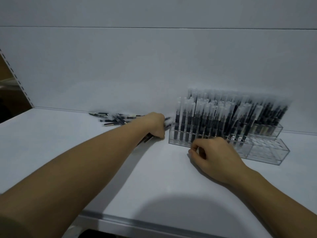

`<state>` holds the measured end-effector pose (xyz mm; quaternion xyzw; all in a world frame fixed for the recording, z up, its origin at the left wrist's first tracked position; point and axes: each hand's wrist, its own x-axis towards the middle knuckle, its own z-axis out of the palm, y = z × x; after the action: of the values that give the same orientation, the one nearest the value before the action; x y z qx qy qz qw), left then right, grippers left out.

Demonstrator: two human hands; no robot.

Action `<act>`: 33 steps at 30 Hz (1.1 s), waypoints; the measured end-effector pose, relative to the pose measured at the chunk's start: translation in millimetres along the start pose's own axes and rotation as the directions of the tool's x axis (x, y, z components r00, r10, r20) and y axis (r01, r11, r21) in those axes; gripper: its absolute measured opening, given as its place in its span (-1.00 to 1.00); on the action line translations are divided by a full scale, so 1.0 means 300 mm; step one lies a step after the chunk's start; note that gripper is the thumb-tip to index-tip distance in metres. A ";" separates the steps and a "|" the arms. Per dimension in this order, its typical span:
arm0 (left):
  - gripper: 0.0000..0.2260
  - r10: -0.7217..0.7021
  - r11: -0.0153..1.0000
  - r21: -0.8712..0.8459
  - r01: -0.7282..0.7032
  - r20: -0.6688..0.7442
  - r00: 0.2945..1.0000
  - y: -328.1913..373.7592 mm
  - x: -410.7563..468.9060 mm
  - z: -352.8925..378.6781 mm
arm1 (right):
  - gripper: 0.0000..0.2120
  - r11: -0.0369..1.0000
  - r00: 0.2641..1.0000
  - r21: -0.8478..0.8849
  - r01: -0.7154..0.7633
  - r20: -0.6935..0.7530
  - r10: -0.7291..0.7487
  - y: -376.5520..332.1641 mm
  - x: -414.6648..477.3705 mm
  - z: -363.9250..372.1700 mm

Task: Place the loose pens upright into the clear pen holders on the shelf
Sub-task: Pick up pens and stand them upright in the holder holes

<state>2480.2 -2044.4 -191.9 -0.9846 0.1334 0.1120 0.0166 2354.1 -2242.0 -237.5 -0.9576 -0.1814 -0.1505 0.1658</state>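
Starting at the near edge, a grey metal strip [120, 219] trims the front of the white shelf [51, 143], and a broad rounded shadow [171, 212] lies on the surface just behind it. Two bare forearms reach in from the bottom corners.

The right grip [214, 152] rests on the shelf, touching the front wall of the nearer of the two clear pen holders [267, 152]. Its fingers are curled, with thumb and forefinger drawn together, but I cannot tell whether anything is pinched between them. It hides part of that front wall.

Further back and to the left, the left grip [155, 125] sits just beside the holder's left end, clenched round a handful of held pens [148, 137]. Their dark ends stick out under the wrist and past the knuckles.

The nearer holder carries standing pens [214, 117] in its left part, while its right part shows open round holes. The second holder stands just behind it, raised a step higher, and is packed with upright pens. All have dark barrels and frosted caps, and motion blur smears them too much to count.

Left of the left grip, the loose pens [113, 117] lie flat in a heap near the back panel [120, 66], partly hidden by the hand. A thin seam crosses that panel high up. At the far left a slotted upright [15, 78] is cut off by the frame, and the dim brown area beyond it is hard to make out
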 end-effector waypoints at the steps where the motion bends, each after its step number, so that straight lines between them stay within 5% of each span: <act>1: -0.79 0.009 1.000 0.017 -0.009 -0.029 1.000 0.002 0.004 0.011 | -0.84 1.000 1.000 0.006 0.003 0.009 -0.003 0.002 0.000 0.000; 5: -0.80 -0.011 0.999 -0.043 0.011 -0.009 1.000 -0.018 -0.002 0.000 | -0.84 0.999 1.000 0.037 0.008 0.007 -0.008 0.020 0.001 -0.002; 8: -0.88 0.003 0.957 -0.290 -0.022 -0.067 0.998 -0.085 -0.025 -0.040 | -0.83 0.999 1.000 0.054 0.005 0.013 -0.006 0.036 -0.002 -0.006; 11: -0.84 -0.001 0.674 -0.717 -0.178 -0.242 0.970 -0.148 -0.097 -0.061 | -0.82 0.997 1.000 0.080 0.010 0.012 -0.011 0.044 -0.001 -0.007; 14: -0.83 -0.144 0.347 -0.793 -0.501 -0.573 0.807 -0.158 -0.188 -0.041 | -0.82 0.994 1.000 0.112 0.009 0.023 -0.011 0.041 0.002 -0.006; 17: -0.83 -0.298 0.246 -0.760 -0.601 -0.649 0.700 -0.126 -0.221 0.046 | -0.82 0.992 0.999 0.128 0.007 0.044 -0.012 0.038 0.003 0.000; 21: -0.82 -0.304 0.168 -0.795 -0.583 -0.604 0.737 -0.057 -0.233 0.167 | -0.82 0.991 0.998 0.135 0.001 0.059 -0.009 0.040 0.002 0.005; 25: -0.78 -0.269 0.270 -0.667 -0.694 -0.744 0.611 -0.121 -0.233 0.073 | -0.81 0.989 0.998 0.145 0.000 0.054 -0.008 0.050 0.002 0.003; 27: -0.82 -0.120 0.427 -0.562 -0.709 -0.812 0.571 -0.177 -0.233 0.012 | -0.81 0.989 0.998 0.145 0.002 0.065 -0.011 0.054 0.002 0.009; 30: -0.69 0.198 0.816 -0.268 -0.513 -0.704 0.682 -0.211 -0.229 0.003 | -0.82 0.990 0.996 0.144 -0.011 0.084 -0.001 0.058 0.005 0.012; 33: -0.70 0.212 0.945 -0.058 -0.321 -0.640 0.738 -0.259 -0.174 0.001 | -0.81 0.988 0.995 0.154 -0.016 0.096 0.001 0.056 0.003 0.009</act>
<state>2451.7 -1955.9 -180.4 -0.9337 0.2616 -0.2094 -0.1261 2362.3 -2255.4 -244.0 -0.9488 -0.1961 -0.0890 0.2312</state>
